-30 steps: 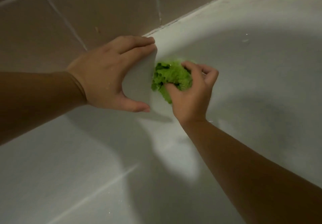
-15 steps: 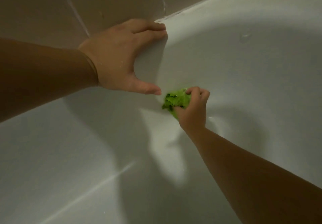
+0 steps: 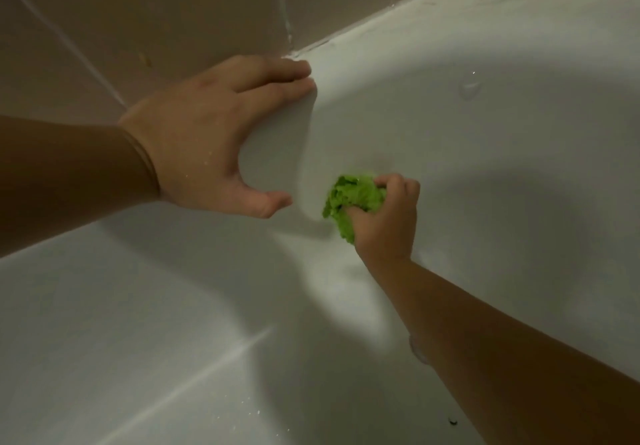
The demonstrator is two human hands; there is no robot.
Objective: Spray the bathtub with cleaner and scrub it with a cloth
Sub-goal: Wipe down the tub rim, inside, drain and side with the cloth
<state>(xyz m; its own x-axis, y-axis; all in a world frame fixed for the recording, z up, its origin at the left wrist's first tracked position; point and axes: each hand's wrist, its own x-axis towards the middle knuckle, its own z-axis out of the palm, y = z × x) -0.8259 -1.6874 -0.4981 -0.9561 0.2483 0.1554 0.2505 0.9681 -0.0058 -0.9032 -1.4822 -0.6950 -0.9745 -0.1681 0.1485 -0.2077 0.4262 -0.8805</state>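
The right hand [image 3: 384,217] held a green cloth [image 3: 351,202], bunched into a ball, against the inner wall of the white bathtub [image 3: 485,174]. Its fingers [image 3: 398,183] were curled tightly around the cloth, so most of the cloth stuck out to the left of the fist and part of it was hidden inside the palm. The left hand [image 3: 207,139] rested on the corner of the bathtub rim, just beside the tiled wall [image 3: 138,11], with straight fingers [image 3: 277,79] pressed flat and the thumb spread apart; it held nothing. The cloth was below the left thumb, near but not touching. Both forearms were cut off by the frame edges. The light was dim, and the cloth's texture was blurred.
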